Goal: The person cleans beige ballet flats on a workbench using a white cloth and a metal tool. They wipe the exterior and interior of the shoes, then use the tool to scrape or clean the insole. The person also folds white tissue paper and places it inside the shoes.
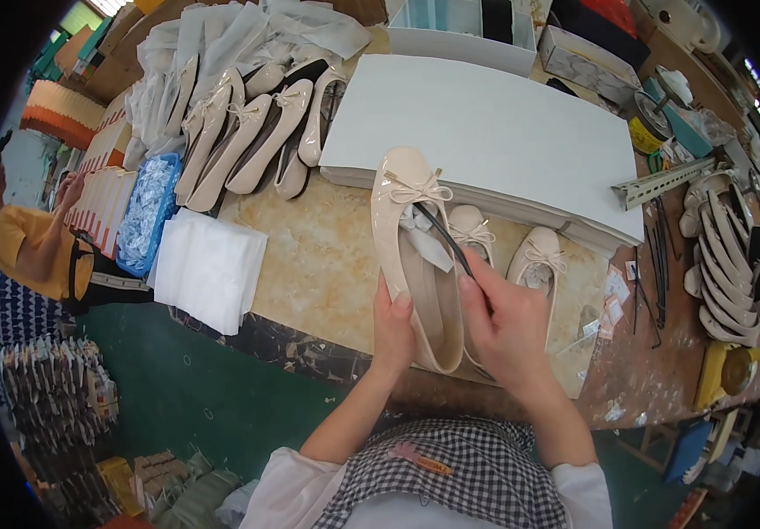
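- The beige shoe (434, 304): raised over the marbled tabletop (309, 256), toe pointing away from you, opening upward.
- Your left hand (394, 326): thumb against the shoe's left side, gripping it; the undersides of the other fingers are hidden. A steady grip here should stop the shoe twisting.
- Your right hand (512, 322): thumb and forefinger pinch the slim dark tool (446, 235); the remaining fingers curl in, partly hidden.
- The tool tip: at the throat, beside the white stuffing (427, 242). The step appears to be packing the toe; press along the shoe's length, gently, clear of the bow (417, 189) and glossy rim.
- Neighbouring shoe (540, 251): lies to the right on the tabletop; avoid knocking its patent surface.
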A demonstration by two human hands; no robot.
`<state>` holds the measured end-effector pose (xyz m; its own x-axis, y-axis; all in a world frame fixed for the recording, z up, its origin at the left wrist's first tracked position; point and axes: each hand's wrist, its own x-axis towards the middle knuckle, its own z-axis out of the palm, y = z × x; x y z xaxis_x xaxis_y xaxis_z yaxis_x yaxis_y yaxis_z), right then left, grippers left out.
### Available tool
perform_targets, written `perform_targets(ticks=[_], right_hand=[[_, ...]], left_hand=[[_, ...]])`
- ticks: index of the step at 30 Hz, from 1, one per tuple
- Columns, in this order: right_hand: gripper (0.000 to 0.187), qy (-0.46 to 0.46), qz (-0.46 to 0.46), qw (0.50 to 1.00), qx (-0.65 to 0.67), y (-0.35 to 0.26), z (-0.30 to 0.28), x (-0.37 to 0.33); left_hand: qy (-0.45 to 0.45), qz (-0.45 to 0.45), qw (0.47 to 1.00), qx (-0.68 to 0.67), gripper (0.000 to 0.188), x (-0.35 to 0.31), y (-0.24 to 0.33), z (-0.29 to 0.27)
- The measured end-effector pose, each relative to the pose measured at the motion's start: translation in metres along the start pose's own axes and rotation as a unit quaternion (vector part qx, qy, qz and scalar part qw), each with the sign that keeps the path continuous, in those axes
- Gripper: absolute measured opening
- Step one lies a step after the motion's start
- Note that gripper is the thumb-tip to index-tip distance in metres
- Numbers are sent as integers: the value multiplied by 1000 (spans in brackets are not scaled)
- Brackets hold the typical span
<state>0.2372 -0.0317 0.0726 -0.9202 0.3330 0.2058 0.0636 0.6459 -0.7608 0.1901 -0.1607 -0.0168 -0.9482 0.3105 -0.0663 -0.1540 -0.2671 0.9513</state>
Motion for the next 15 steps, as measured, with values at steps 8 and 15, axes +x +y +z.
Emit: perform_targets(ticks=[8, 15], right_hand=[[39, -68, 28, 992, -103, 35, 42, -19], [27, 221, 92, 935, -262, 212, -134, -58]], left_hand=[[62, -133, 988, 47, 56, -14, -63, -29], [119, 173, 803, 558, 46, 1, 14, -103]])
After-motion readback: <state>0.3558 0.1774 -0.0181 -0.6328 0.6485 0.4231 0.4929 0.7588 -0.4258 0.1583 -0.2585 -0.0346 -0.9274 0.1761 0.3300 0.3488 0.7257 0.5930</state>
